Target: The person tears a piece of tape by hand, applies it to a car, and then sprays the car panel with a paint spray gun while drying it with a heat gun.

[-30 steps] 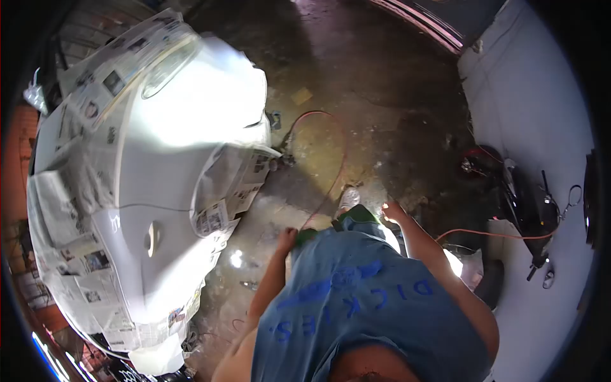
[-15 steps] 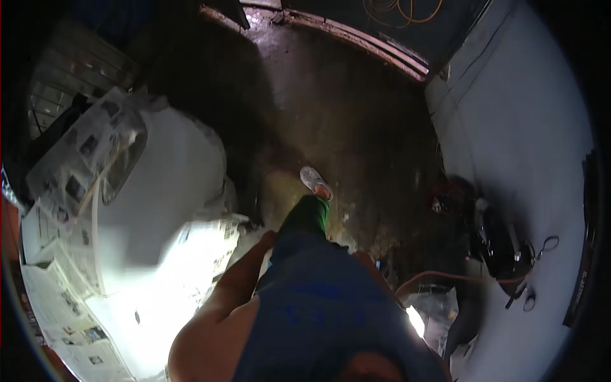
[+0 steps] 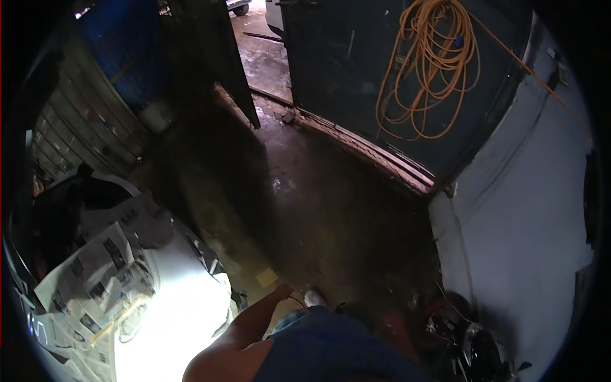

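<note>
Low in the view, my left hand (image 3: 284,291) hangs beside my body, near my light-coloured shoe (image 3: 313,298); its fingers are too small and dark to read. My right hand is lost in the dark to the right of my blue shirt (image 3: 337,347). To my left stands a white car body (image 3: 175,305), brightly lit, with newspaper sheets (image 3: 105,274) over part of it. A small yellowish piece (image 3: 266,277) lies on the floor near my left hand.
A dark door panel (image 3: 344,76) bears a coiled orange hose (image 3: 439,63). Left of it is a doorway gap (image 3: 264,57) with a vehicle outside. A black motorcycle (image 3: 480,347) stands by the white wall (image 3: 509,242) at lower right. Blue sheeting (image 3: 124,51) hangs upper left.
My view has moved forward and tilted up towards the doorway and coiled hose. The car has shifted down and left in view. My feet have stepped, and my right hand has dropped from sight.
</note>
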{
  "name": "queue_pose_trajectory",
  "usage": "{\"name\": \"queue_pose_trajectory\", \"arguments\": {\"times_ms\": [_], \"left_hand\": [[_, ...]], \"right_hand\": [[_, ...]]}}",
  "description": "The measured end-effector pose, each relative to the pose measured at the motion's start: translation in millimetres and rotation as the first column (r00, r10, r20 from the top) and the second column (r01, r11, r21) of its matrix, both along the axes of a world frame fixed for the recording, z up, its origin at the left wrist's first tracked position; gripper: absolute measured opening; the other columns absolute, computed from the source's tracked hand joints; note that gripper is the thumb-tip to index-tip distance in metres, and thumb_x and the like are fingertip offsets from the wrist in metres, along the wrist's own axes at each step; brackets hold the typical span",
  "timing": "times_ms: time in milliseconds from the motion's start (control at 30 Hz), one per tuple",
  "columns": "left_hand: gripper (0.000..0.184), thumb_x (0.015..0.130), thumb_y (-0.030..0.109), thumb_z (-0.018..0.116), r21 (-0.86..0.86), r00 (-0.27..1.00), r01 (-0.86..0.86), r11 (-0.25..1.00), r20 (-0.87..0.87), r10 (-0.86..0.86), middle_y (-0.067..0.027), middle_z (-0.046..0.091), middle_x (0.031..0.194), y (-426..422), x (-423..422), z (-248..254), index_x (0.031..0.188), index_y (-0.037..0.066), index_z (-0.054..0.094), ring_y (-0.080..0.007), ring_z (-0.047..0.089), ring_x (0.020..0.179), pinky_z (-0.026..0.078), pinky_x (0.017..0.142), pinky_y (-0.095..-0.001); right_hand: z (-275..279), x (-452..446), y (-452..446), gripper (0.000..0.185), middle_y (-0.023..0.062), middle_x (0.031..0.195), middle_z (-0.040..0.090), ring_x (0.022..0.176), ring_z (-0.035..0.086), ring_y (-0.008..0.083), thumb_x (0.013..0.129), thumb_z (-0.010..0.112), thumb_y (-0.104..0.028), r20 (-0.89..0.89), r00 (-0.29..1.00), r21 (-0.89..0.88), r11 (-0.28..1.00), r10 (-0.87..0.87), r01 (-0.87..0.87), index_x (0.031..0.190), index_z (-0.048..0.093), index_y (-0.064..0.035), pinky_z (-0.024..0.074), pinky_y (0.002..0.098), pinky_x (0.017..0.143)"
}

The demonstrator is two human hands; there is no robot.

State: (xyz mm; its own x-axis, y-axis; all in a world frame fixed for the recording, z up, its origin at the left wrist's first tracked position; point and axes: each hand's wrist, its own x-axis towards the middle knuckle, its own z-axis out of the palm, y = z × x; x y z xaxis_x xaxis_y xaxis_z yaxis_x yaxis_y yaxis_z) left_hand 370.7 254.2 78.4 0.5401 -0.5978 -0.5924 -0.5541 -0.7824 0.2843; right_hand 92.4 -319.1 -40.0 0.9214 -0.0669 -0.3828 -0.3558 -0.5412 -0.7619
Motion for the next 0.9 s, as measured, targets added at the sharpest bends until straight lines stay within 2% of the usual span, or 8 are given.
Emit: {"name": "queue_pose_trajectory", "arguments": {"times_ms": [67,133,367,533,700,833,867,900], "left_hand": [[0.03,0.095,0.019,0.05,0.098,1.0,0.012,0.995,-0.015,-0.011,-0.0153,0.064,0.117,-12.1,58.8,30.1,0.12,0.014,0.065,-0.0345,0.06,0.113,0.049,0.095,-0.0463],[0.025,0.091,0.029,0.054,-0.472,0.95,-0.217,0.854,0.098,0.296,-0.0159,0.069,0.099,-10.3,100.8,-2.2,0.1,0.012,0.071,-0.0366,0.067,0.095,0.054,0.085,-0.0496],[0.036,0.095,0.034,0.055,-0.375,0.9,-0.434,0.819,-0.134,0.416,-0.0176,0.068,0.119,-5.1,180.9,-3.2,0.118,0.01,0.068,-0.0389,0.064,0.107,0.05,0.092,-0.0496],[0.038,0.094,0.038,0.054,-0.014,0.393,-0.909,0.416,-0.353,0.849,-0.0176,0.07,0.11,58.4,203.1,22.2,0.111,0.008,0.069,-0.0384,0.066,0.101,0.051,0.089,-0.0495],[0.041,0.093,0.042,0.054,0.097,-0.246,-0.969,-0.228,-0.281,0.927,-0.0177,0.072,0.101,112.8,228.4,27.2,0.104,0.006,0.07,-0.038,0.068,0.095,0.052,0.085,-0.0494],[0.042,0.093,0.042,0.052,-0.081,-0.194,-0.974,-0.21,-0.165,0.967,-0.0209,0.072,0.092,77.4,290.7,16.6,0.093,0.004,0.071,-0.0382,0.07,0.088,0.053,0.079,-0.0491],[0.042,0.093,0.041,0.052,-0.132,-0.143,-0.979,-0.156,-0.103,0.984,-0.0224,0.072,0.09,64.5,309.9,15.0,0.088,0.003,0.071,-0.0384,0.07,0.086,0.054,0.077,-0.049],[0.043,0.093,0.041,0.052,-0.212,-0.446,-0.859,-0.467,-0.14,0.884,-0.0239,0.071,0.088,50.5,321.3,0.9,0.085,0.004,0.072,-0.0383,0.07,0.084,0.054,0.075,-0.0491]], "right_hand": [[33.5,60.0,8.5,0.031,0.0116,0.1,0.069,0.083,0.067,0.0251,0.097,0.057,-0.034,-0.089,0.988,0.004,0.992,-0.128,0.129,0.119,0.064,-0.0135,0.0529,0.0429,0.067],[76.4,135.8,23.5,0.03,0.0127,0.1,0.069,0.084,0.067,0.0268,0.096,0.058,-0.033,-0.234,0.955,-0.041,0.983,-0.184,0.18,0.117,0.065,-0.0125,0.0532,0.0432,0.068],[98.7,376.5,51.6,0.028,0.0168,0.099,0.07,0.088,0.067,0.0327,0.094,0.06,-0.03,-0.356,0.933,-0.143,0.99,-0.045,-0.006,0.11,0.069,-0.0091,0.0541,0.0442,0.074],[101.7,548.0,45.5,0.027,0.0197,0.098,0.07,0.091,0.068,0.0369,0.092,0.061,-0.028,-0.425,0.89,-0.237,0.928,0.169,-0.289,0.104,0.071,-0.0066,0.0548,0.045,0.078],[145.3,810.4,69.3,0.026,0.0226,0.097,0.071,0.093,0.068,0.0411,0.09,0.063,-0.026,-0.309,0.832,-0.406,0.728,0.46,-0.553,0.099,0.074,-0.0041,0.0554,0.0457,0.081],[247.8,1046.3,182.9,0.026,0.0249,0.096,0.071,0.096,0.068,0.0445,0.088,0.064,-0.024,-0.237,0.761,-0.699,0.438,0.604,-0.565,0.095,0.076,-0.0021,0.0559,0.0462,0.084],[203.8,1133.5,201.4,0.023,0.0226,0.091,0.071,0.083,0.07,0.0379,0.092,0.06,-0.021,-0.576,0.215,-0.77,-0.436,0.788,-0.466,0.091,0.074,-0.0025,0.0557,0.047,0.07],[105.3,1235.8,182.7,0.021,0.0123,0.08,0.067,0.064,0.065,0.0238,0.095,0.058,-0.02,0.227,0.074,-0.951,0.237,0.971,-0.196,0.09,0.069,-0.0039,0.0492,0.0415,0.052]]}}
